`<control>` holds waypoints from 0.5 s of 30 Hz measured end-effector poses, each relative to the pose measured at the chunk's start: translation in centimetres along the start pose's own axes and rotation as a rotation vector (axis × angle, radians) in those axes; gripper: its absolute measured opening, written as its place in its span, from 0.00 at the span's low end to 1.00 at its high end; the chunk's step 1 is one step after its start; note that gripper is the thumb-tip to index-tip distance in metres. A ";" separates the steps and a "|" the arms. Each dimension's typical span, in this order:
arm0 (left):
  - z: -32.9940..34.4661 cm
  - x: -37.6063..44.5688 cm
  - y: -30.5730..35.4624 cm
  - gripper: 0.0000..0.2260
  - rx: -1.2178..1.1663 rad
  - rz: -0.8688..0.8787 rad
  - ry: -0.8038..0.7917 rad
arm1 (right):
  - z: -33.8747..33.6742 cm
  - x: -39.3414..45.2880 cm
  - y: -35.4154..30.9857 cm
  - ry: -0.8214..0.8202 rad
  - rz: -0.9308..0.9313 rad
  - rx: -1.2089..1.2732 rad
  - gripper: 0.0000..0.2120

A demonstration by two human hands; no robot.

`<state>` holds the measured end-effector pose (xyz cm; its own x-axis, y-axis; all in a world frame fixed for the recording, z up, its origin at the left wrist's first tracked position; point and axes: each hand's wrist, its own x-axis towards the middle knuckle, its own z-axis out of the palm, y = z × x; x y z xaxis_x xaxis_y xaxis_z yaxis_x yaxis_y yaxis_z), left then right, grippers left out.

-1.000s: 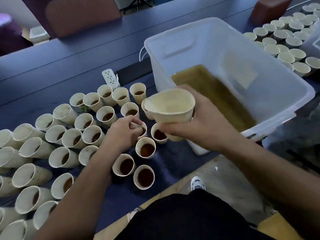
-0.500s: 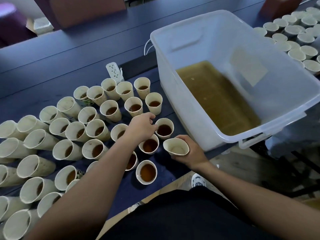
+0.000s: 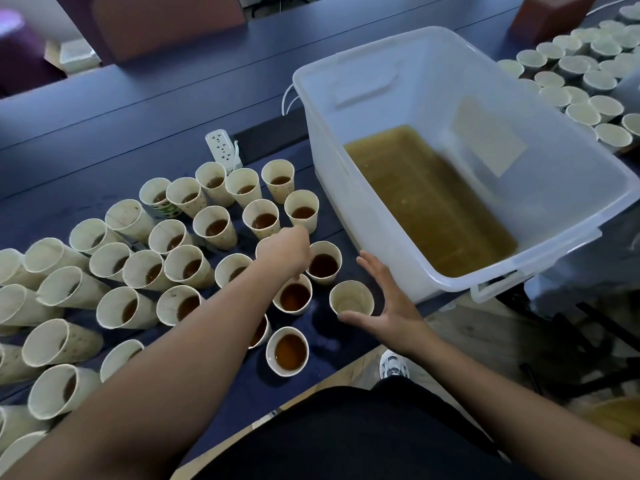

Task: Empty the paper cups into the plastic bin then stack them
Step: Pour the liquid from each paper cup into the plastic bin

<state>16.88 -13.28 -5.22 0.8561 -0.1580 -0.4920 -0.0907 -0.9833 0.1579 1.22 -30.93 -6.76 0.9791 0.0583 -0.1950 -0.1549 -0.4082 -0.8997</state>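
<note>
The plastic bin already holds brown liquid, one emptied paper cup stands by the near bench edge beside the right hand, fingers apart, while the left hand, seemingly curled on a hidden cup, reaches among many full cups not yet emptied or stacked.

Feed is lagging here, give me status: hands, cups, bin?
Right hand open beside empty cup standing on the table. Left hand reaching among full cups, grip unclear. Bin holds brown liquid. Nothing blocking.

white power strip on dark blue table | brown chair back | white sneaker on floor
</note>
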 end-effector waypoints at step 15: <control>-0.7 -1.2 0.4 0.14 -0.109 -0.012 0.120 | -0.1 0.3 -3.4 0.091 -0.099 -0.104 0.30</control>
<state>16.21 -13.38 -3.97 0.9121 -0.1280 -0.3894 -0.0299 -0.9683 0.2482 2.08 -29.60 -3.73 0.9975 0.0218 -0.0666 -0.0470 -0.4972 -0.8664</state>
